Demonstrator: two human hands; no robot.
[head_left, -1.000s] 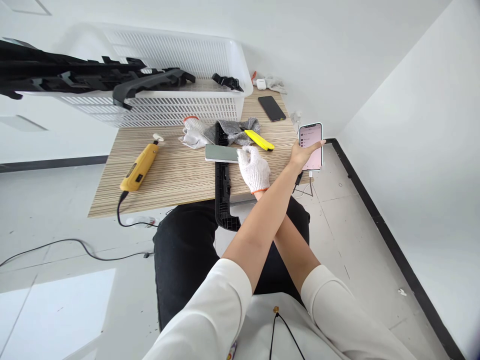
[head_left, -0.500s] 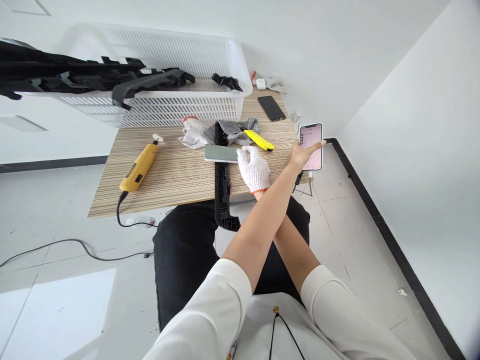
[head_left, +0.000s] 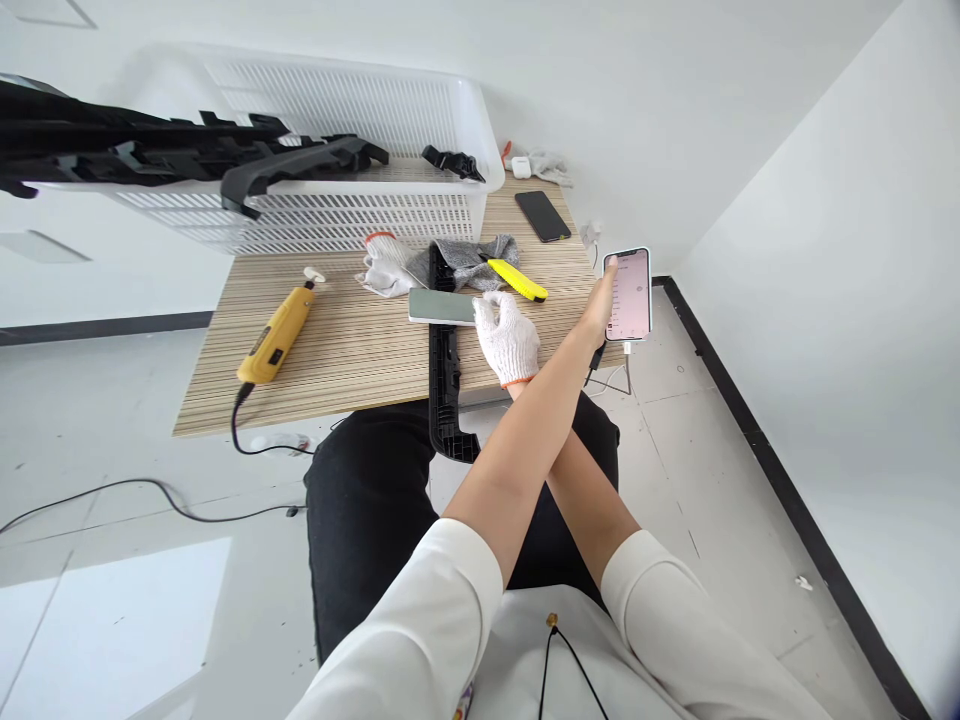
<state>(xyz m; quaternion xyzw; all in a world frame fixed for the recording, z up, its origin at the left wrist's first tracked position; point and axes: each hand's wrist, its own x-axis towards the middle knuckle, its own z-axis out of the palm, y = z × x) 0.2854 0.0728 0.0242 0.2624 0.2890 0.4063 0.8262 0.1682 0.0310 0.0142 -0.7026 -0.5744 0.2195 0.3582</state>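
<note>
My arms cross. My bare left hand (head_left: 600, 300) grips a pink-screened smartphone (head_left: 630, 295) past the table's right edge, thumb over its upper left and the other fingers hidden. A white cable (head_left: 628, 365) is plugged into its bottom. My right hand (head_left: 508, 338), in a white knitted glove with an orange cuff, pinches the end of a flat grey-green bar (head_left: 441, 307) with a pale edge. That bar lies across a long black plastic trim piece (head_left: 448, 385), which sticks out over the table edge above my lap. Beyond the glove is a yellow utility knife (head_left: 517, 280) on a grey cloth (head_left: 476, 262).
A yellow corded rotary tool (head_left: 277, 333) lies at left on the wooden table (head_left: 352, 350). Behind stands a white plastic basket (head_left: 480, 130) with black trim parts (head_left: 150, 150). Another glove (head_left: 386, 265), a dark phone (head_left: 543, 216) and a white earbud case (head_left: 521, 167) lie further back.
My left thumb has drawn back from across the phone's screen to its upper left side. The list on the screen has changed, and the phone has shifted slightly right. My right hand stays put.
</note>
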